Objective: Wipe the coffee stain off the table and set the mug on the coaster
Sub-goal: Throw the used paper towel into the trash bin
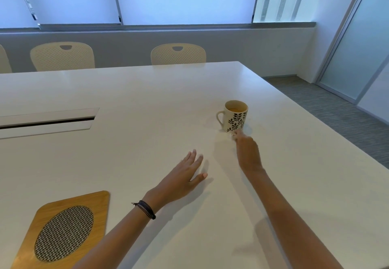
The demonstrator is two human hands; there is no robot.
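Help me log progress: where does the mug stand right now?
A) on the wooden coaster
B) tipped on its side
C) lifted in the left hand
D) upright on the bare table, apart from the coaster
D: the mug stands upright on the white table, with the coaster lying well to its left.

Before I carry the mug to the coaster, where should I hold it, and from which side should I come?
Probably by the handle, coming from the left. The mug stands upright with its handle pointing left, toward the open left hand, and the coaster also lies on that side. It holds liquid, so keep it level.
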